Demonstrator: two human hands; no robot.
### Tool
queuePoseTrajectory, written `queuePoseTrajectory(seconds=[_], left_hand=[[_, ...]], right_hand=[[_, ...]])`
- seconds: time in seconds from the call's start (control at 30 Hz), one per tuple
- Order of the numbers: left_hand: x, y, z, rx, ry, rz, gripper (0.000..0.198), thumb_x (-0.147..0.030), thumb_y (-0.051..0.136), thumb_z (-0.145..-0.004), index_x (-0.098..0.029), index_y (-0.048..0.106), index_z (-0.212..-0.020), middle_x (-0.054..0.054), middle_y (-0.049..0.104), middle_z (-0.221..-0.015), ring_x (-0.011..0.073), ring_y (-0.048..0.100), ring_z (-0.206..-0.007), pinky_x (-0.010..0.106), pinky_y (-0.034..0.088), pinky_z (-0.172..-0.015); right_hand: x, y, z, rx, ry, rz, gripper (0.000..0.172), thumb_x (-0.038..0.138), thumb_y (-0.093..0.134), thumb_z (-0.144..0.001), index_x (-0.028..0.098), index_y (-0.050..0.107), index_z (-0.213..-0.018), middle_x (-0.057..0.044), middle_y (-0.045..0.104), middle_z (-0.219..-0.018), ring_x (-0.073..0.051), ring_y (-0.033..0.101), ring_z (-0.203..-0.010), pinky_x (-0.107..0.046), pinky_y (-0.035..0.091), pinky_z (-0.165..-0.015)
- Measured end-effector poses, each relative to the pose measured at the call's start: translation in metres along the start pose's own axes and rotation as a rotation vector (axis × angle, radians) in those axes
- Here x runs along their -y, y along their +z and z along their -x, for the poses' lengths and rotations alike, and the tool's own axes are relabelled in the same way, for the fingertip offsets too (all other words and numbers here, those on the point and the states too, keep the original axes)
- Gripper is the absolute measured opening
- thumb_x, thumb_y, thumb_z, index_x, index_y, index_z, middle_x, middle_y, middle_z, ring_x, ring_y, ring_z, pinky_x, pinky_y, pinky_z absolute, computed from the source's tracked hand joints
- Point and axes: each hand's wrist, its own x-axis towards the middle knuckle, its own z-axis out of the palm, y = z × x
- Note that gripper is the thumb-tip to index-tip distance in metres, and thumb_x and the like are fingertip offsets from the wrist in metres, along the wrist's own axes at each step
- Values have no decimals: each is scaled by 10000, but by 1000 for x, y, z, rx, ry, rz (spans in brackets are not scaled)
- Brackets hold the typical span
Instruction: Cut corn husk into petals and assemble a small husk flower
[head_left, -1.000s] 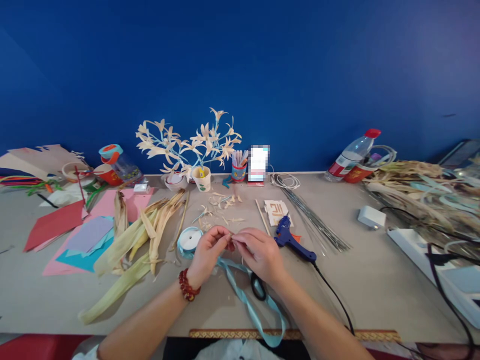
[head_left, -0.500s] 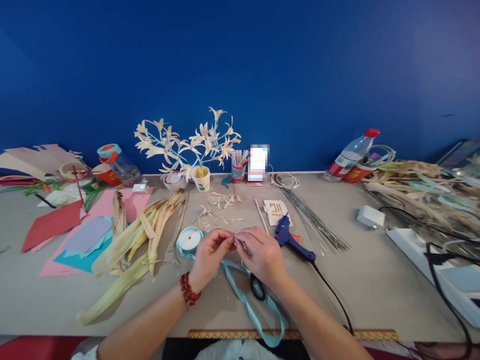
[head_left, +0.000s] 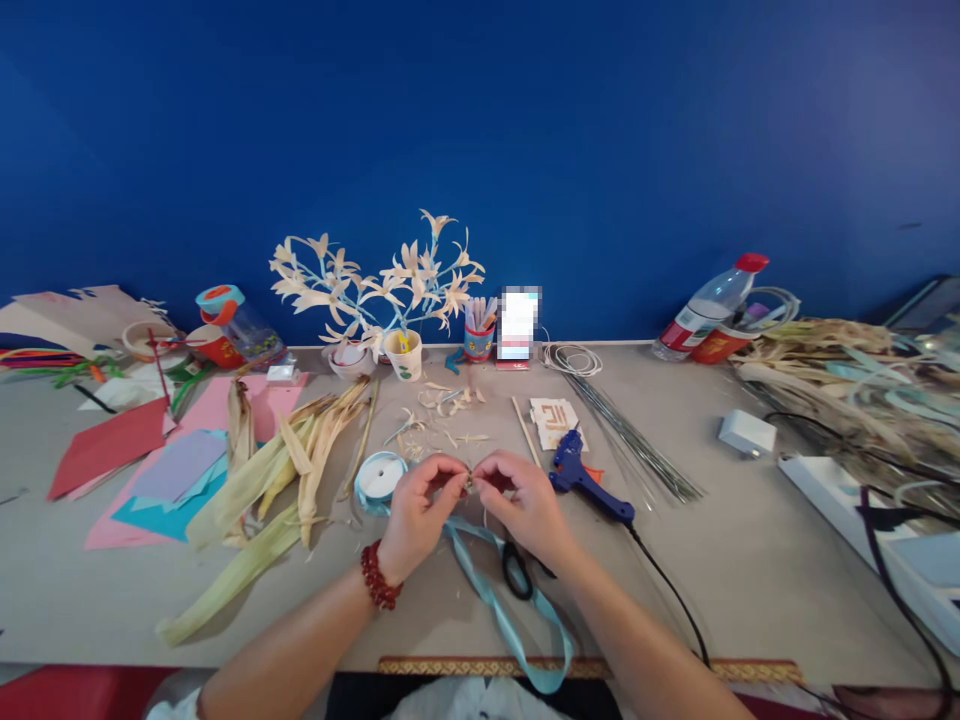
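Note:
My left hand (head_left: 421, 505), with a red bead bracelet (head_left: 381, 577) at the wrist, pinches a tiny brownish piece (head_left: 470, 481) with thumb and forefinger. From the other side my right hand (head_left: 527, 503) pinches the same piece; its kind is too small to make out. Just left of my left hand lies a spool of light blue ribbon (head_left: 381, 475). Its loose ribbon (head_left: 499, 605) runs beneath my hands to the table's front edge. Black-handled scissors (head_left: 517, 570) lie partly under my right hand. A blue glue gun (head_left: 589, 480) rests to the right of that hand.
Corn husks (head_left: 300, 470) and coloured paper (head_left: 176, 470) lie on the left. Behind my hands are husk scraps (head_left: 450, 400) and a paper cup (head_left: 403, 355) of husk flowers. Wires (head_left: 637, 440), a tilted bottle (head_left: 709, 305) and a power strip (head_left: 832, 495) are at the right.
My right hand has turned slightly and its fingers have drawn back a little to the right, baring more of the small piece. Both hands keep their pinch.

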Motion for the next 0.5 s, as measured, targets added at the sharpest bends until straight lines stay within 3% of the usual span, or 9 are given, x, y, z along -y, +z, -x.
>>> queuePoseTrajectory(seconds=[0.17,0.37,0.5], left_hand=[[1,0,0,22,-32,36,140,-297,562,-880,-171,623,-875,35,632,-833,136,597,-712,242,498,-671],[-1,-3,0,2,75,-22,115,-260,567,-868,-175,642,-854,62,626,-877,162,581,-774,256,485,-682],[-2,-1,0,43,-21,80,137,-297,557,-879,-171,607,-864,48,606,-888,137,587,-707,252,490,-661]], right_hand=[[-4,0,-2,70,90,-163,106,216,534,-864,185,600,-787,34,551,-636,-110,528,-569,-203,395,-521],[-8,2,-2,88,116,-206,107,257,540,-876,190,578,-802,40,531,-640,-108,527,-565,-200,402,-510],[-6,2,-1,41,72,-117,84,234,547,-872,195,582,-807,29,561,-652,-113,540,-575,-197,404,-502]])
